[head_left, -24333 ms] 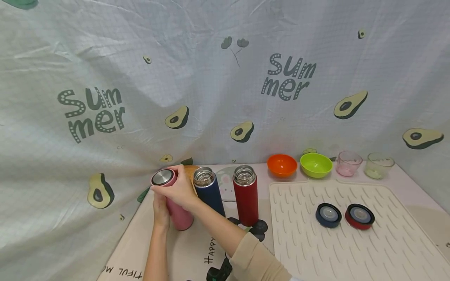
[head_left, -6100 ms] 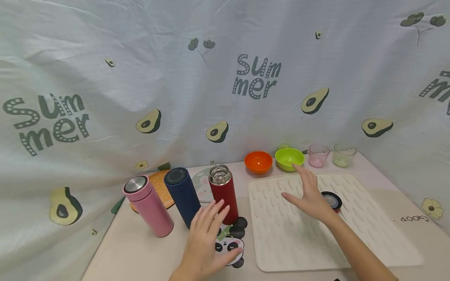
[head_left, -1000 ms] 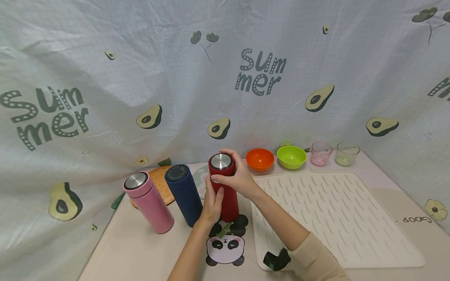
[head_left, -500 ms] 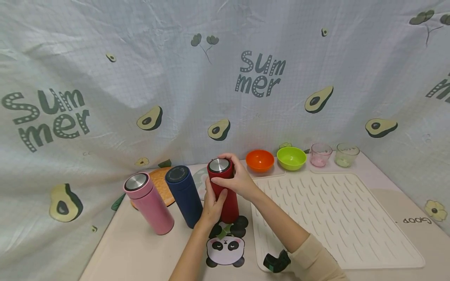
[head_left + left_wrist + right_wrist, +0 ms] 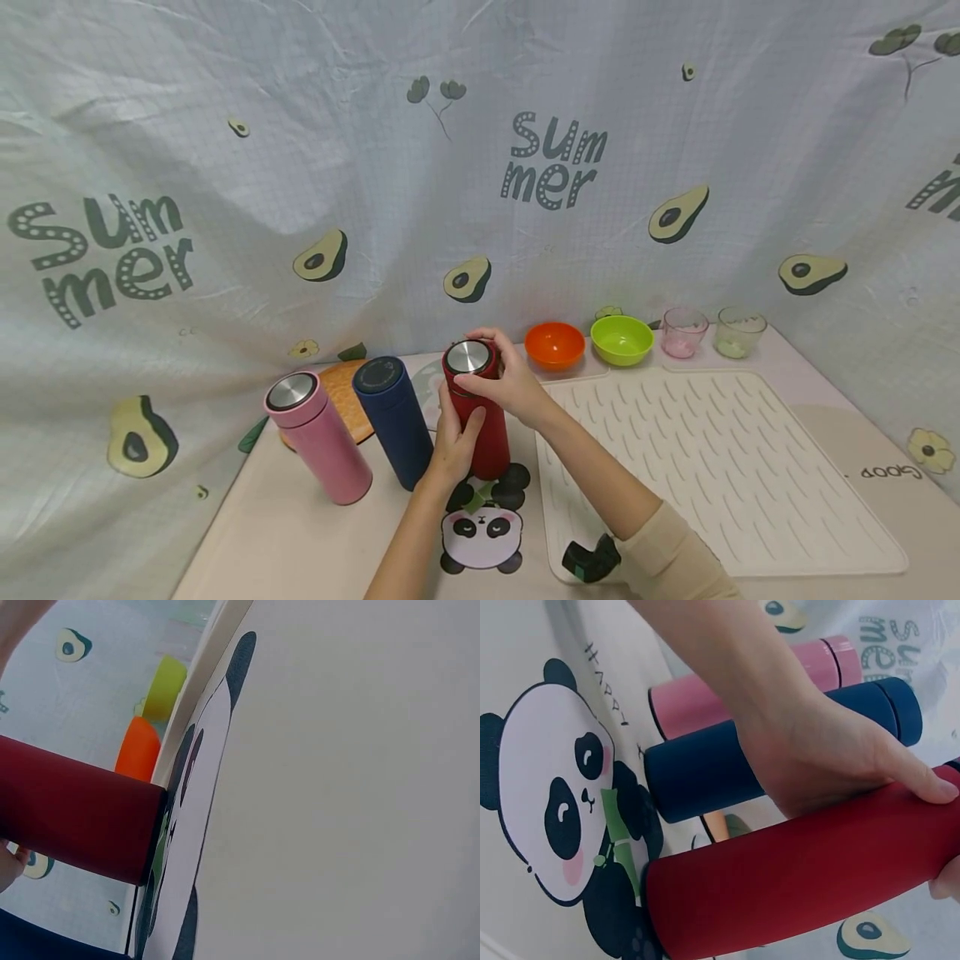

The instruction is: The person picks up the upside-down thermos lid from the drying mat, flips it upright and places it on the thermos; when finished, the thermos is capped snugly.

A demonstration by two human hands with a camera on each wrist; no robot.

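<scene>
Three flasks stand on the surface: a pink flask [image 5: 318, 439], a navy flask [image 5: 393, 421] and a red flask [image 5: 480, 412], each with its lid on. Two bowls sit at the back, an orange bowl [image 5: 554, 344] and a green bowl [image 5: 622, 338]. Two small cups are beside them, a pink cup [image 5: 683, 332] and a clear cup [image 5: 737, 331]. There is one white ribbed mat [image 5: 720, 467], one panda picture [image 5: 482, 533] and one orange board [image 5: 347, 398]. Two hands, a left hand [image 5: 452, 446] and a right hand [image 5: 510, 382], are in view.

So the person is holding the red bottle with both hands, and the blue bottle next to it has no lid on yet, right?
Not quite. The blue bottle already has its lid on, as the head view shows. The rest holds: the left hand grips the red bottle by its body and the right hand grips its lid.
</scene>
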